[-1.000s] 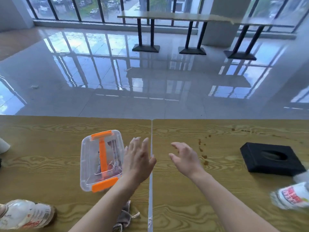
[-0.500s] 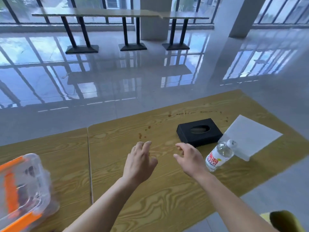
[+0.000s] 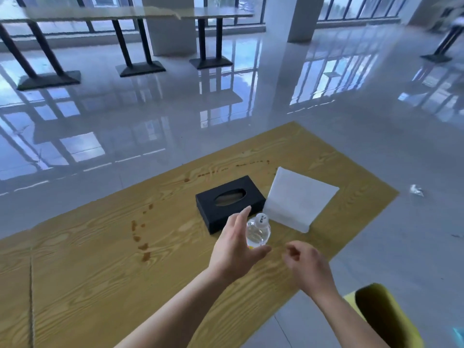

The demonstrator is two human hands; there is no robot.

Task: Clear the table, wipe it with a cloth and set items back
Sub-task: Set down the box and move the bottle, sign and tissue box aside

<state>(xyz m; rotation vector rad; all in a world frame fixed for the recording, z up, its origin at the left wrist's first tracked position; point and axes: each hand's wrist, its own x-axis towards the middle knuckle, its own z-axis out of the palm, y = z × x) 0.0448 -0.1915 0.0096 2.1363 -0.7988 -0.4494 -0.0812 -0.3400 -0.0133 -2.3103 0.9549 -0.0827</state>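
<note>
A small clear water bottle (image 3: 259, 231) with a white cap stands on the yellow wood-grain table (image 3: 100, 267). My left hand (image 3: 236, 244) is open right beside the bottle's left side, fingers straight, thumb under its lower part; contact is unclear. My right hand (image 3: 305, 263) hovers just right of the bottle with fingers loosely curled, holding nothing. A black tissue box (image 3: 229, 203) lies just behind the bottle. A white folded sheet (image 3: 300, 200) lies to the box's right. Brown spill stains (image 3: 140, 237) dot the table left of the box.
The table's right edge and near corner lie close to my right arm. A yellow chair back (image 3: 384, 315) stands at the lower right. A crumpled scrap (image 3: 416, 190) lies on the glossy floor. Other tables with black bases (image 3: 139, 67) stand far off.
The view has swung right, dropping the plastic box from sight. Both hands moved toward the water bottle; the left hand now flanks it and the right hand's fingers have curled.
</note>
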